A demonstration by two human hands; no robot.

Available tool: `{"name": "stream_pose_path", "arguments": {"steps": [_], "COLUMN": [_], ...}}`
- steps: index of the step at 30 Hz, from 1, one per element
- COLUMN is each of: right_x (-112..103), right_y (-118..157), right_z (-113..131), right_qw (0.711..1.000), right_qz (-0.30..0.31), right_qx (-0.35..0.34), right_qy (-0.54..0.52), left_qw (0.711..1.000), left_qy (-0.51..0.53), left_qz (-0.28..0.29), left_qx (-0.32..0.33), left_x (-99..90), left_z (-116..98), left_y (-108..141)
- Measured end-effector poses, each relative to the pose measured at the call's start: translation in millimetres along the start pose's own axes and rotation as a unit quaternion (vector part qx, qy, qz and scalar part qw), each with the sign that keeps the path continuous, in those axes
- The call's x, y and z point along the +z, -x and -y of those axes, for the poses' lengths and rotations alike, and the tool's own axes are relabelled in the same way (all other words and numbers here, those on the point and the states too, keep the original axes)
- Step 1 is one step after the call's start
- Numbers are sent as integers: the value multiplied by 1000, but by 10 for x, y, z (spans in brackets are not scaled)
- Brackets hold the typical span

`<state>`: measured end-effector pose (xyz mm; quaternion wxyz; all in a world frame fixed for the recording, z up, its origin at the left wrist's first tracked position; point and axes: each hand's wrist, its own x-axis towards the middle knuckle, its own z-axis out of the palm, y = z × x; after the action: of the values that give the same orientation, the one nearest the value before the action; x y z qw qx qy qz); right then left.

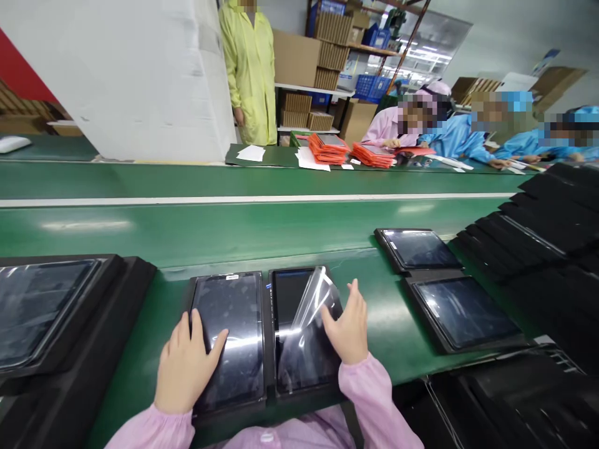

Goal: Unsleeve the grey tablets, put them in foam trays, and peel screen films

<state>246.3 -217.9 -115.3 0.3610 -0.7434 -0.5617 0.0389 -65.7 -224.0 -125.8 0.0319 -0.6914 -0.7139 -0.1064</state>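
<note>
Two dark tablet screens in black trays lie side by side before me. My left hand (187, 362) rests over the left edge of the left tablet screen (236, 337), its fingers stretched out and its thumb apart on the glass. At the right edge of the right tablet screen (287, 293) is my right hand (347, 327), with thumb and fingers spread. A clear plastic film (311, 330) lies over that screen, its upper left part folded back and catching the light. Whether my right fingers touch the film, I cannot tell.
Stacked black trays with a screen (42, 305) stand left. Two more screens (465, 312) lie right, beside a heap of black trays (538, 231). Across the green belt (196, 231) are orange packets (327, 149), a person in yellow (253, 75) and several seated workers.
</note>
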Motion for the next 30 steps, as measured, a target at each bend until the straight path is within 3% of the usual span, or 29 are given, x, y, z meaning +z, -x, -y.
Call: {"name": "stream_pose_path", "arguments": {"steps": [4,8,10,13,17,19,21,24,27,28,30], "right_x": [154,221,210,181,182,202,224,224,147,109,32], "right_y": [311,460,445,383,318,300,284,245,181,157,119], "right_z": [284,389,427,515,682,761,807,738,443,310,49], "right_qw": [975,951,945,939,933,933,937,941,941,955,988], "right_qz": [123,174,193,224,253,258,256,269,268,229,108], "right_qx": [-110,-120,-122,-112,-79,-68,-63,-114,-196,-186,-96], "right_qy": [151,225,234,237,245,243,231,170,62,42,61], "left_qw": [997,984,960,899,803,733,643,534,496,490,485], "left_qy": [58,144,221,367,516,587,668,730,735,740,744], "left_qz": [-2,47,92,140,136,123,125,166,205,212,210], "left_qx": [-45,-97,-144,-193,-266,-320,-352,-394,-414,-410,-409], "left_x": [39,-50,-83,-79,-74,-124,-202,-306,-337,-331,-304], "left_z": [-15,18,62,108,122,133,140,115,58,42,20], "left_y": [217,180,143,125,109,58,-15,-103,-105,-91,-62]}}
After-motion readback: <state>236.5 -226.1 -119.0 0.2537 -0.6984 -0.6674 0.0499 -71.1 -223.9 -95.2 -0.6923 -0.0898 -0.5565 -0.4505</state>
